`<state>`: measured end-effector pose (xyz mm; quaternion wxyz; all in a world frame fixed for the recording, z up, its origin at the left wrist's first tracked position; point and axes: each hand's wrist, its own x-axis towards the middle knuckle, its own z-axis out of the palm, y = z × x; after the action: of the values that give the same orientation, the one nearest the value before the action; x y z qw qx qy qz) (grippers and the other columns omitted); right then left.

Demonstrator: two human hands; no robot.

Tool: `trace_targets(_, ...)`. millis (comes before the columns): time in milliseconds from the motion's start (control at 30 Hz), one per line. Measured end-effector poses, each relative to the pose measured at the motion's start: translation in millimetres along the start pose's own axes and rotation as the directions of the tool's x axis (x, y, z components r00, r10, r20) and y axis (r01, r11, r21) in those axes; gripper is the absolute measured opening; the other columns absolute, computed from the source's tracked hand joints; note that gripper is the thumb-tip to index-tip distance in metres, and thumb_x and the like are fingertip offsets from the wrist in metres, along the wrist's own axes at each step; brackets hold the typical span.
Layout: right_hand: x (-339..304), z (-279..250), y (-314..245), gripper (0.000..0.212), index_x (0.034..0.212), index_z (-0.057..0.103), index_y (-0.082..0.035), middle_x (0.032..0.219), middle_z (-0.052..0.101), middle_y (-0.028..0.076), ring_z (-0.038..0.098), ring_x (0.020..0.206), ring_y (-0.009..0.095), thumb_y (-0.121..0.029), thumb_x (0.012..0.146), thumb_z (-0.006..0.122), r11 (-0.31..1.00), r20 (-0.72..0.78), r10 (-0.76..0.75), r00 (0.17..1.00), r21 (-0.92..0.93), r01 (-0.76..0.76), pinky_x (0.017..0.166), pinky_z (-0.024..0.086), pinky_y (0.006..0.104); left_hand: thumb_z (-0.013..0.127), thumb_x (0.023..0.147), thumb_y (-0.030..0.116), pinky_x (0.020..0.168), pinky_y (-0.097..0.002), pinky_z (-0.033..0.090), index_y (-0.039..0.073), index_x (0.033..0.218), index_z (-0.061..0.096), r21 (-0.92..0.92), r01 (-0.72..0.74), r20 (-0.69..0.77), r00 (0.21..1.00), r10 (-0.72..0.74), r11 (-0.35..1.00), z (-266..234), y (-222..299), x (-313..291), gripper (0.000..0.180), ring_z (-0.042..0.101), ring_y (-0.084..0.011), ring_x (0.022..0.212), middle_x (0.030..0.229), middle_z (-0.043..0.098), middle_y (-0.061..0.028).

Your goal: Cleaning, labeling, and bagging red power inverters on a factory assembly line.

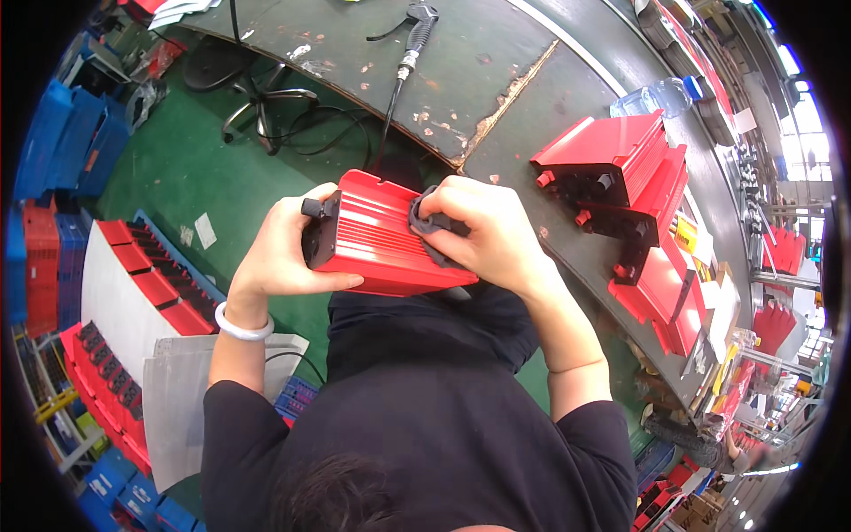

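Note:
A red ribbed metal housing [377, 232] with a black end plate is held above my lap. My left hand [282, 244] grips it at the black end, thumb along the near edge and fingers behind. In my right hand [487, 229] a dark grey cloth [436, 232] is bunched and pressed on the ribbed face near the right end. Part of the cloth lies hidden under the fingers. On the bench to the right stand several similar red housings [612, 164] with black ends.
An air blow gun [420, 31] lies on the worn green bench [346, 53], its hose running over the edge. A water bottle [656, 96] stands behind the housings. At left are a stool [257, 93], blue crates [66, 137] and a bin of red housings [146, 266].

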<state>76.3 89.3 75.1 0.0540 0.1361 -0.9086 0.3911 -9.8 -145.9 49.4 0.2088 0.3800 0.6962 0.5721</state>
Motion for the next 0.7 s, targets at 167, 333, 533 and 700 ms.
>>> trace_targets(167, -11, -8, 19, 0.020, 0.087, 0.059, -0.004, 0.077, 0.058, 0.008, 0.061, 0.071, 0.027, -0.002, 0.069, 0.066, 0.986, 0.100, 0.022, 0.995, -0.164, -0.005, 0.063, 0.048, 0.0340, 0.084, 0.053, 0.018, 0.077, -0.0276, 0.047, -0.002, 0.103, 0.058, 0.055, -0.068, -0.045, 0.997, 0.070, 0.996, -1, -7, -4, 0.060, 0.059, -0.0146, 0.078, 0.087, 0.062, -0.0069)
trace_targets(333, -11, -8, 14, 0.018, 0.085, 0.059, -0.004, 0.077, 0.058, 0.009, 0.061, 0.071, 0.027, -0.002, 0.069, 0.065, 0.989, 0.067, 0.054, 0.996, -0.142, -0.044, 0.063, 0.048, 0.0341, 0.084, 0.054, 0.018, 0.077, -0.0266, 0.046, -0.002, 0.104, 0.058, 0.032, -0.028, -0.065, 0.997, 0.030, 0.999, -4, -5, -6, 0.060, 0.058, -0.0134, 0.078, 0.087, 0.062, -0.0068)
trace_targets(533, 3, 8, 5, 0.016, 0.083, 0.060, -0.004, 0.075, 0.057, 0.008, 0.059, 0.067, 0.024, -0.001, 0.069, 0.066, 0.999, -0.015, -0.035, 0.999, 0.021, 0.036, 0.059, 0.047, 0.0307, 0.084, 0.054, 0.018, 0.076, -0.0266, 0.046, -0.002, 0.102, 0.058, -0.023, -0.004, -0.003, 1.000, 0.004, 1.000, 5, -7, -1, 0.058, 0.057, -0.0127, 0.077, 0.085, 0.061, -0.0064)
trace_targets(700, 29, 18, -5, 0.016, 0.083, 0.059, -0.004, 0.075, 0.057, 0.009, 0.059, 0.067, 0.022, -0.003, 0.070, 0.068, 0.978, -0.158, -0.198, 0.967, 0.038, 0.206, 0.060, 0.047, 0.0300, 0.084, 0.055, 0.019, 0.075, -0.0275, 0.046, 0.000, 0.105, 0.058, 0.047, 0.094, 0.105, 0.990, -0.098, 0.994, 12, -9, 3, 0.060, 0.056, -0.0142, 0.076, 0.088, 0.061, -0.0066)
